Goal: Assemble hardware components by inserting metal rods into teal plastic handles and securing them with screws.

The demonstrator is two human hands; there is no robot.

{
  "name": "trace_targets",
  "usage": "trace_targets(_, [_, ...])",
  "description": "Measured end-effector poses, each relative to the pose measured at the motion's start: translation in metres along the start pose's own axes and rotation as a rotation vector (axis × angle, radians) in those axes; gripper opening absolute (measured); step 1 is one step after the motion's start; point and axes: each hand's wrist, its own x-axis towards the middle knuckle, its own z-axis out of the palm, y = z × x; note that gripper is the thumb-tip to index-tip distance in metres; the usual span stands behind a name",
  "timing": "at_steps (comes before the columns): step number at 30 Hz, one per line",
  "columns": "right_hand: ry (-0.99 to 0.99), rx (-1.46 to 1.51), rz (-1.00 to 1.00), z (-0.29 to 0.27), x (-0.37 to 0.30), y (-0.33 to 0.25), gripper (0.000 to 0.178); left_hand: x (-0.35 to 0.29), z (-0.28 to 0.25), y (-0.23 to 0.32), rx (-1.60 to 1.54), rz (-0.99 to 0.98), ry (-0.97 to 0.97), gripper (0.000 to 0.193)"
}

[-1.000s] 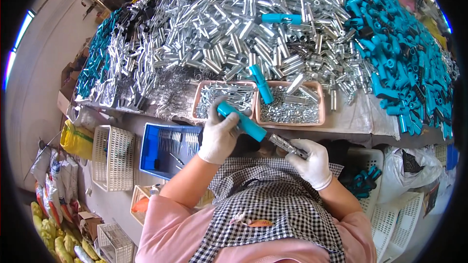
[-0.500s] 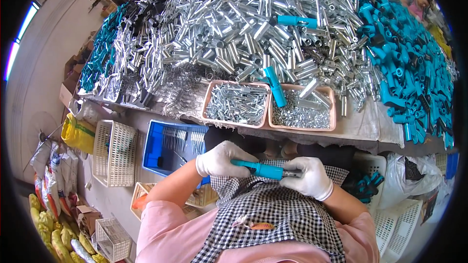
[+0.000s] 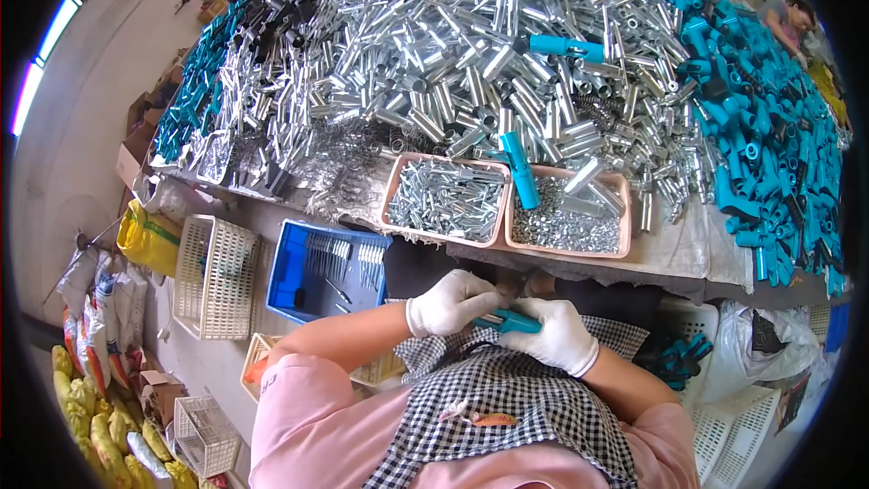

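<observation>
Between the two white-gloved hands, low in the head view and just above the checked apron [image 3: 516, 398], lies a teal plastic handle [image 3: 511, 321]. Its long axis runs nearly level, left to right across the body, with a slight drop toward the right. The left hand [image 3: 450, 302] is curled over its left end, fingers folded down around it; the right hand [image 3: 554, 335] is wrapped round its right end, so only the middle stretch of teal shows between the gloves. Both hands grip it and are equally close, knuckle almost to knuckle. Whether a metal part sits inside the handle I cannot tell, as the gloves hide both ends.

Outward from the hands, beyond the bench edge, stand two shallow pink trays side by side: the left tray [image 3: 396, 192] holds short metal pins, the right tray [image 3: 623, 217] small silver bits, with another teal handle [image 3: 520, 168] propped upright across their shared rim. Further out a great heap of bright metal tubes [image 3: 471, 63] covers the bench, with a pile of teal handles [image 3: 769, 136] to the right. Down on the left sits a blue crate [image 3: 285, 285], and beside it a white basket [image 3: 215, 276].
</observation>
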Motion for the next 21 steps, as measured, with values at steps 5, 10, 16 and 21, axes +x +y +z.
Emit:
trace_targets(5, [0.07,-0.107,-0.066,-0.009,0.007,0.004,0.039,0.026,-0.025,0.03,0.434,0.082,0.028,0.025])
trace_targets(10, [0.145,-0.102,-0.045,-0.022,0.011,0.009,0.025,0.087,-0.077,0.009,1.114,0.159,0.444,0.032])
trace_targets(16, [0.204,-0.247,-0.139,-0.028,-0.003,0.008,0.02,0.089,-0.085,0.008,1.19,0.064,0.474,0.035])
trace_targets(21, [0.25,-0.316,-0.144,-0.032,-0.012,0.003,0.021,0.04,-0.035,0.041,0.482,0.407,0.631,0.012])
